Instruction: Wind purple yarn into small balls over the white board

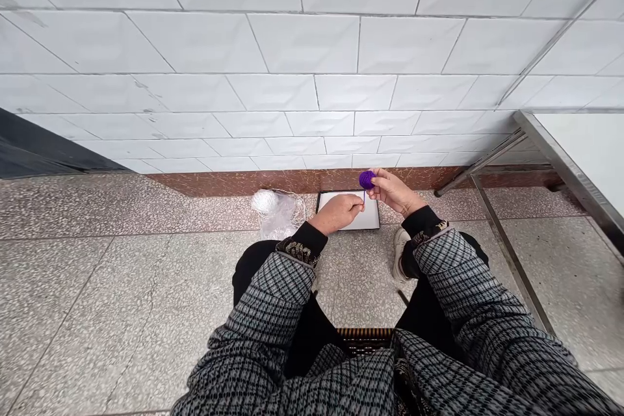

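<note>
A small purple ball of yarn [366, 180] is gripped between the thumb and fingers of my right hand [391, 191]. From it a short purple strand [364, 196] runs down to my left hand [340, 212], whose fingers pinch it. Both hands are raised over a shallow white tray with a dark rim [371, 213] on the floor. To the left of my left hand lies a ball of white yarn [265, 201], beside a crumpled clear plastic bag [281, 216] with loose white strands around it.
A white tiled wall [312, 91] with a reddish-brown skirting [253, 181] rises just ahead. On the right stands a metal-framed table [580, 162] with legs and a floor-level bar. My shoe [400, 253] rests on the speckled floor [146, 299]. A dark panel [43, 149] is at the left.
</note>
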Demonstrator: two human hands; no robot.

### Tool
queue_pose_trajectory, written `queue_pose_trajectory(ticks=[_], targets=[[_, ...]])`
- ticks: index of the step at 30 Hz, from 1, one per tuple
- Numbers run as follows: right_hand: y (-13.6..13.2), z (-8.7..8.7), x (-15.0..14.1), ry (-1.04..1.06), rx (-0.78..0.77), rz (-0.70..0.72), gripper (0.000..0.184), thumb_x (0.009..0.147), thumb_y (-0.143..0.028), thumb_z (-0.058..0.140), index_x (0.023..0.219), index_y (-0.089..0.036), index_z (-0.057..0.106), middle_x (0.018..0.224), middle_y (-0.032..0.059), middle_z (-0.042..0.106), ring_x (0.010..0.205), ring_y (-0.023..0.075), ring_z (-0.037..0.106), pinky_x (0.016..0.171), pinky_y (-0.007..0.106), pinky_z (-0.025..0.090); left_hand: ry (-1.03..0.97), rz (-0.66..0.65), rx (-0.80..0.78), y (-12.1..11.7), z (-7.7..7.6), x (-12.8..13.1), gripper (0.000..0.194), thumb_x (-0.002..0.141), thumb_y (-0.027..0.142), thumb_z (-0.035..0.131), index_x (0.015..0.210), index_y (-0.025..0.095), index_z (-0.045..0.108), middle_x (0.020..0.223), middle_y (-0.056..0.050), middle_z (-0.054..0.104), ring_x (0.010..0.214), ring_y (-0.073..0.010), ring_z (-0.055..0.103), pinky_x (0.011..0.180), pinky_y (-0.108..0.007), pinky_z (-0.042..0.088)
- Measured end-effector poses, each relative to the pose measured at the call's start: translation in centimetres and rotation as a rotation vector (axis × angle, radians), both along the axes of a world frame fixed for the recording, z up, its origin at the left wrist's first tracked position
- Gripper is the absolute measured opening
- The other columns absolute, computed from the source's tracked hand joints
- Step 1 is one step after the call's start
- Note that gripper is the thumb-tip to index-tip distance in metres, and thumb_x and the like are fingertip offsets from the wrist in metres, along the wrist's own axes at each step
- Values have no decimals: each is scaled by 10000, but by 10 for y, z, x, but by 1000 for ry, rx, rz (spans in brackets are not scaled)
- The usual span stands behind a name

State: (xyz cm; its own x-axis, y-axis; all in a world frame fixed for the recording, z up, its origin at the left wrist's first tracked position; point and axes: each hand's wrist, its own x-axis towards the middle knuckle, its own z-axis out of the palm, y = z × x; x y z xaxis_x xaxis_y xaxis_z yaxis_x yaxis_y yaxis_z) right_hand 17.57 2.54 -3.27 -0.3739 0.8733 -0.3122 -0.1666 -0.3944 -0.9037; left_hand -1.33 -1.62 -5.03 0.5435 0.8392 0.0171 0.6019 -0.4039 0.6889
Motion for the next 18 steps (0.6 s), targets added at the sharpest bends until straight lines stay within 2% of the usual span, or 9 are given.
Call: queue_pose_trajectory(ticks=[2, 3, 6, 8, 9, 11, 14, 16, 18], targets=[[0, -2, -1, -157, 83, 12, 298, 762, -187, 696, 1013, -200, 536, 750, -36, 624, 573, 83, 561, 569, 220, 470, 13, -10, 36, -1, 0, 1, 204, 926, 175, 507, 806, 174, 671, 805, -42, 684, 757, -181, 615, 736, -277, 449], [0, -3, -1, -252, 124, 73, 277, 758, -168, 695, 990, -195, 547, 737, -37, 619, 573, 86, 556, 563, 222, 467, 14, -2, 59, -2, 1, 1, 202, 934, 185, 504, 806, 175, 660, 814, -46, 677, 764, -183, 609, 732, -280, 447], [-2, -4, 3, -476, 157, 456, 224, 724, -115, 690, 908, -177, 578, 667, -41, 603, 567, 104, 549, 544, 236, 461, -8, 57, 125, -2, 5, -2, 199, 947, 188, 486, 804, 179, 624, 839, -55, 653, 790, -187, 595, 744, -289, 448], [-5, -2, 7, -448, 129, 684, 211, 706, -103, 683, 889, -165, 601, 669, -41, 607, 578, 104, 552, 554, 237, 465, -32, 91, 137, -1, 7, -5, 196, 942, 181, 483, 783, 183, 597, 820, -48, 633, 792, -185, 583, 758, -292, 447], [-5, 0, 9, -382, 117, 726, 217, 703, -106, 685, 900, -160, 612, 694, -39, 616, 590, 98, 553, 565, 234, 468, -42, 109, 132, 0, 8, -7, 203, 942, 183, 483, 765, 186, 581, 800, -42, 620, 783, -182, 575, 757, -292, 444], [-6, 2, 12, -188, 88, 662, 269, 713, -139, 705, 970, -156, 627, 783, -23, 647, 619, 88, 562, 595, 231, 480, -56, 164, 106, 3, 8, -10, 223, 945, 201, 486, 731, 191, 548, 761, -30, 597, 760, -179, 558, 735, -290, 429], [-3, 2, 13, 65, 33, 362, 350, 729, -226, 751, 1043, -172, 606, 862, 9, 678, 654, 97, 600, 642, 250, 515, -57, 241, 45, 5, 4, -9, 242, 936, 219, 493, 695, 194, 510, 725, -19, 577, 730, -174, 536, 698, -284, 400], [1, -1, 11, 135, 10, 165, 343, 723, -263, 773, 1000, -182, 587, 852, 16, 678, 675, 106, 624, 681, 261, 534, -57, 209, 9, 5, 1, -6, 224, 918, 216, 496, 695, 192, 516, 714, -11, 573, 716, -169, 526, 692, -281, 392], [4, -5, 6, 101, 6, 25, 320, 718, -257, 776, 952, -191, 567, 831, 9, 670, 678, 108, 631, 700, 265, 539, -62, 109, -10, 3, 0, -2, 218, 910, 222, 496, 697, 190, 530, 704, -4, 567, 703, -163, 518, 696, -278, 396]])
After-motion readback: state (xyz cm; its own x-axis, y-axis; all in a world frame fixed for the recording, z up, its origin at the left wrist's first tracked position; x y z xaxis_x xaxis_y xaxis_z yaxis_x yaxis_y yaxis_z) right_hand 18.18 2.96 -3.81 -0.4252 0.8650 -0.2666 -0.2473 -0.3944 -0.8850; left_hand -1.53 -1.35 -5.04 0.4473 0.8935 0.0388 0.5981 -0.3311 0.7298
